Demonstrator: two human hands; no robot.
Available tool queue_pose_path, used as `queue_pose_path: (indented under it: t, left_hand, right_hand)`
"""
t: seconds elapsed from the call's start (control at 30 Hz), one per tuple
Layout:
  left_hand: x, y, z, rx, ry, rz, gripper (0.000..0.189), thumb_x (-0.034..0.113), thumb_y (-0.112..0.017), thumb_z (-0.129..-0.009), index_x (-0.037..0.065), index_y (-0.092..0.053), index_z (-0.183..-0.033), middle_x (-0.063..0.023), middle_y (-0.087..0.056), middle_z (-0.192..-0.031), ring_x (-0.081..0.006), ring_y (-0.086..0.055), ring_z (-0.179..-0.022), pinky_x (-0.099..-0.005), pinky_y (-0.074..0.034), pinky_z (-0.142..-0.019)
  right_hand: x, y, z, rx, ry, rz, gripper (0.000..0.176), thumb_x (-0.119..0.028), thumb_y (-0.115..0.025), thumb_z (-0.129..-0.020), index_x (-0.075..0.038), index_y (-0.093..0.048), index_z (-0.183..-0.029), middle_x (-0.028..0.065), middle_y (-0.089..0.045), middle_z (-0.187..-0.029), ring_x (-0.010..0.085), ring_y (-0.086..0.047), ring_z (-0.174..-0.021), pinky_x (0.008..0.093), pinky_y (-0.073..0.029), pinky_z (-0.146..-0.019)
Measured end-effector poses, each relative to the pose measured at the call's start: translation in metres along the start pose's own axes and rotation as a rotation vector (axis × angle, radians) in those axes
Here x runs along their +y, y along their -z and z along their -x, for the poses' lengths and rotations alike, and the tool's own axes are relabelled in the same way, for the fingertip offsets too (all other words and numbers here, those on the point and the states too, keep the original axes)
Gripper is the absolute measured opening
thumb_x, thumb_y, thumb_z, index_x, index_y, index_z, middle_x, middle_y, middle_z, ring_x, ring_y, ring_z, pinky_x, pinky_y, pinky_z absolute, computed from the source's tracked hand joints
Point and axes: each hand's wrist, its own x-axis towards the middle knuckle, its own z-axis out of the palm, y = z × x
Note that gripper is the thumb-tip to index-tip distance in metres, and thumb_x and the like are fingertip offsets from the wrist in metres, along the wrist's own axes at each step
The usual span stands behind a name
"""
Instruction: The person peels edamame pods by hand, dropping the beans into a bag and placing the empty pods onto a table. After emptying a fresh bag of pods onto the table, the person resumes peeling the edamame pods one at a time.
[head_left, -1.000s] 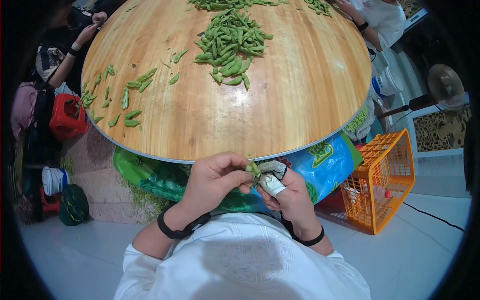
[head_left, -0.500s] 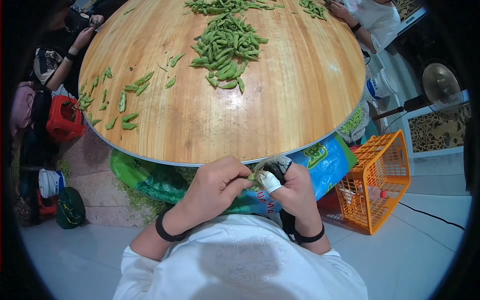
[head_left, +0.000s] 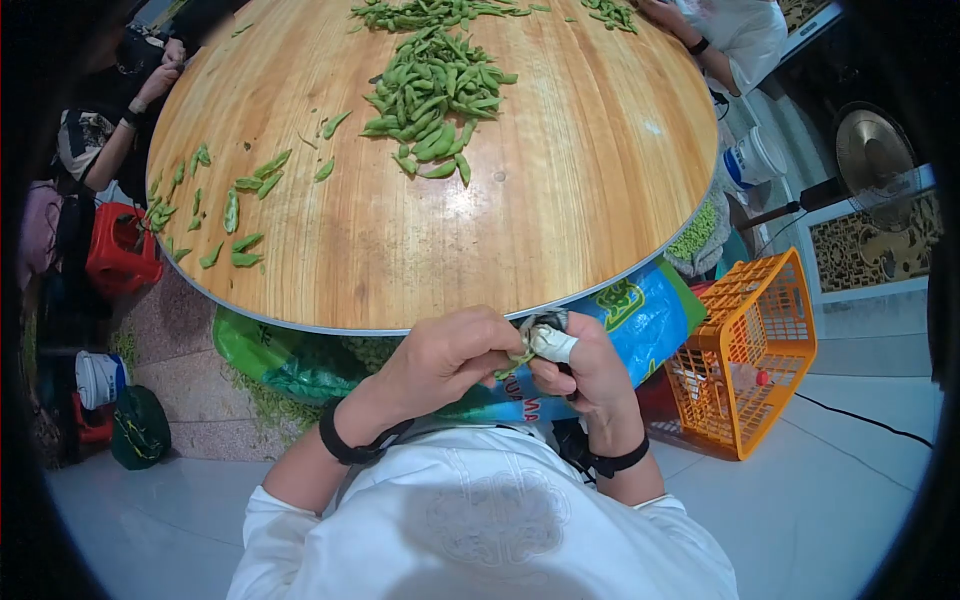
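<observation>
Down below the near rim of the round wooden table, both hands meet over a small green bean pod, which sits just off the table edge, above the blue printed bag. The left hand pinches one end of the pod between thumb and fingertips; the right hand grips the other end, its thumb wrapped in white tape and a dark cover on the finger beside it. Much of the pod is hidden by the fingers. It looks very light, soft and bendable, with a thin skin that probably splits along the seam under pressure. A fingertip pinch at each end, not the middle, seems the surest hold. A pile of pods lies well apart, farther across the table.
</observation>
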Motion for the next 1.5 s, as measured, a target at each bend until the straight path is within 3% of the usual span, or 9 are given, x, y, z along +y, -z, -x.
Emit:
queue_pose_path:
  t: [0.23,0.3,0.4,0.7,0.83,1.17,1.23,1.37,1.5]
  left_hand:
    - [0.01,-0.008,0.001,-0.012,-0.138,-0.349,0.016,-0.006,-0.059,-0.076,0.001,-0.057,-0.09,-0.0106,-0.06,-0.096,-0.0188,-0.062,-0.075,-0.0264,-0.05,-0.062]
    - [0.024,-0.007,0.0,0.029,0.213,-0.219,0.017,-0.004,-0.062,-0.075,0.0,-0.057,-0.091,-0.0108,-0.061,-0.094,-0.0203,-0.062,-0.074,-0.0263,-0.049,-0.063]
    - [0.029,-0.005,-0.006,0.083,0.255,-0.006,0.02,0.0,-0.065,-0.074,0.0,-0.057,-0.092,-0.0118,-0.061,-0.09,-0.0207,-0.062,-0.071,-0.0273,-0.048,-0.061]
    - [0.054,0.126,0.003,0.452,0.21,-1.449,0.021,-0.001,-0.061,-0.069,0.002,-0.058,-0.089,-0.014,-0.056,-0.086,-0.0307,-0.055,-0.083,-0.0356,-0.045,-0.07]
    - [0.015,0.143,-0.05,0.098,-0.087,-1.048,0.015,0.001,-0.059,-0.07,0.001,-0.058,-0.085,-0.0148,-0.051,-0.08,-0.0312,-0.053,-0.08,-0.0366,-0.043,-0.067]
    - [-0.026,0.132,-0.087,0.077,-0.213,-0.996,0.008,0.003,-0.059,-0.074,0.0,-0.057,-0.082,-0.0151,-0.052,-0.078,-0.028,-0.054,-0.076,-0.0348,-0.045,-0.068]
    - [0.01,0.111,-0.076,0.134,0.376,-0.129,0.004,0.004,-0.058,-0.081,0.001,-0.056,-0.083,-0.0087,-0.058,-0.075,-0.016,-0.057,-0.068,-0.0279,-0.045,-0.06]
    - [0.027,0.078,-0.049,0.1,0.491,0.318,0.006,0.007,-0.056,-0.088,0.002,-0.055,-0.092,-0.0017,-0.059,-0.072,-0.0051,-0.053,-0.062,-0.0187,-0.043,-0.056]
    - [0.031,0.052,-0.033,0.192,0.58,0.551,0.006,-0.001,-0.056,-0.085,0.001,-0.057,-0.091,-0.0021,-0.06,-0.073,-0.0068,-0.055,-0.062,-0.0192,-0.046,-0.058]
  right_hand:
    - [-0.012,0.004,0.023,0.39,0.309,0.615,0.008,-0.007,-0.058,-0.083,-0.001,-0.059,-0.088,0.0024,-0.058,-0.067,0.0084,-0.05,-0.053,0.0224,-0.038,-0.048]
    - [-0.015,-0.005,0.028,0.351,0.371,0.727,0.009,-0.006,-0.058,-0.082,0.0,-0.059,-0.088,0.0045,-0.059,-0.07,0.0111,-0.053,-0.058,0.0248,-0.042,-0.052]
    - [-0.01,-0.018,0.027,0.213,0.461,0.857,0.012,-0.005,-0.056,-0.081,0.0,-0.06,-0.091,0.012,-0.062,-0.076,0.0227,-0.061,-0.068,0.0295,-0.047,-0.062]
    - [-0.013,-0.027,0.02,0.181,0.398,0.757,0.025,-0.009,-0.048,-0.088,0.002,-0.053,-0.11,0.0065,-0.058,-0.077,0.0136,-0.055,-0.066,0.0268,-0.046,-0.062]
    - [-0.024,-0.048,0.019,-0.029,0.369,0.883,0.027,-0.012,-0.043,-0.09,0.002,-0.051,-0.112,0.0074,-0.06,-0.077,0.017,-0.059,-0.063,0.0282,-0.048,-0.06]
    - [-0.035,-0.036,0.015,0.047,0.649,1.148,0.035,-0.006,-0.052,-0.08,0.0,-0.054,-0.114,0.0181,-0.062,-0.079,0.0337,-0.062,-0.07,0.0357,-0.049,-0.062]
    - [-0.04,-0.036,0.009,0.108,0.789,1.195,0.041,0.001,-0.057,-0.076,-0.001,-0.054,-0.116,0.0197,-0.062,-0.08,0.0353,-0.062,-0.069,0.0373,-0.049,-0.062]
    - [-0.037,-0.038,-0.016,0.209,0.917,1.219,0.035,-0.004,-0.059,-0.079,-0.002,-0.056,-0.114,0.0126,-0.062,-0.07,0.0211,-0.059,-0.055,0.0283,-0.047,-0.054]
    - [-0.034,-0.039,-0.022,0.132,0.846,1.202,0.03,-0.004,-0.061,-0.077,-0.001,-0.059,-0.106,0.0167,-0.062,-0.076,0.0316,-0.061,-0.062,0.0341,-0.048,-0.055]
